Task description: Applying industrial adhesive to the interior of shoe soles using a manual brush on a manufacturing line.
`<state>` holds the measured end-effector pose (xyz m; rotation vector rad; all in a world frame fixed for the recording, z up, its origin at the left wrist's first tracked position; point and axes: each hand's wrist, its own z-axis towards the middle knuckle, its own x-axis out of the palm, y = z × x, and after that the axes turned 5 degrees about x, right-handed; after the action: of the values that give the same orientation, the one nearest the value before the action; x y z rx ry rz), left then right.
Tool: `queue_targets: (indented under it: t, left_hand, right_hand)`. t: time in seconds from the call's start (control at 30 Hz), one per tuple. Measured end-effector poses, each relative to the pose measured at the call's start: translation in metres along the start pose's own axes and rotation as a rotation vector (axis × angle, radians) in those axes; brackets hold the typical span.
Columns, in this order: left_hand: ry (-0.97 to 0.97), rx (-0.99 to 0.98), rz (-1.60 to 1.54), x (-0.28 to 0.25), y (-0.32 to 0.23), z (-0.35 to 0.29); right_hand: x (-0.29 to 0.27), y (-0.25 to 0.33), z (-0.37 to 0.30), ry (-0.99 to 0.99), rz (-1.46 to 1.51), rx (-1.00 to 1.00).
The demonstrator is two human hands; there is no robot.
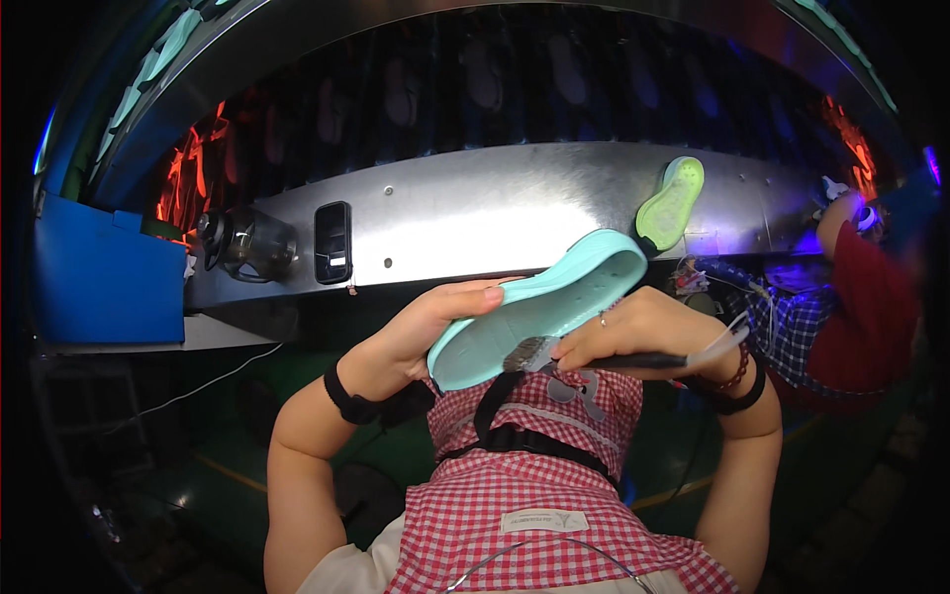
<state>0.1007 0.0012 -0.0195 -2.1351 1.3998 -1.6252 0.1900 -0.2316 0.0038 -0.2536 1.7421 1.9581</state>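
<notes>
Your right hand (643, 332) is curled around a brush (534, 353), with its bristles by the six o'clock edge of the blue-green shoe sole (554, 305). The sole is at ten o'clock from those fingers. Your left hand (435, 322) grips its ten o'clock side, thumb on the rim, other fingers mostly hidden. Farther off, on the shiny bench (465, 213), a yellow-green sole (675, 206) lies at two o'clock and a phone (333, 243) at ten.

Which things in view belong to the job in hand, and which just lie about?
In the job:
turquoise shoe sole, in the left hand;
brush, in the right hand;
yellow-green sole, probably related.

Lying about, seemingly:
black phone;
see-through jug.
</notes>
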Motion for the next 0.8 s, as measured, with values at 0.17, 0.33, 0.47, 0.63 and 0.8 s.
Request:
queue_targets:
  t: [0.17, 0.33, 0.47, 0.63, 0.8]
  left_hand:
    - [-0.047, 0.016, -0.091, -0.011, 0.004, -0.007]
    - [-0.042, 0.056, -0.01, -0.012, 0.002, -0.007]
    - [-0.053, 0.078, -0.019, -0.015, 0.0, -0.011]
    - [-0.15, 0.147, 0.088, -0.016, -0.001, -0.011]
    - [-0.043, 0.193, -0.05, -0.013, 0.003, -0.002]
  right_hand:
    - [-0.01, 0.011, -0.003, 0.125, -0.174, 0.162]
    - [-0.011, -0.002, -0.008, 0.091, -0.142, 0.128]
    - [-0.012, -0.008, -0.009, -0.15, -0.136, 0.075]
    - [-0.007, -0.026, -0.02, -0.059, -0.03, 0.1]
    - [-0.001, -0.001, -0.001, -0.115, 0.413, 0.366]
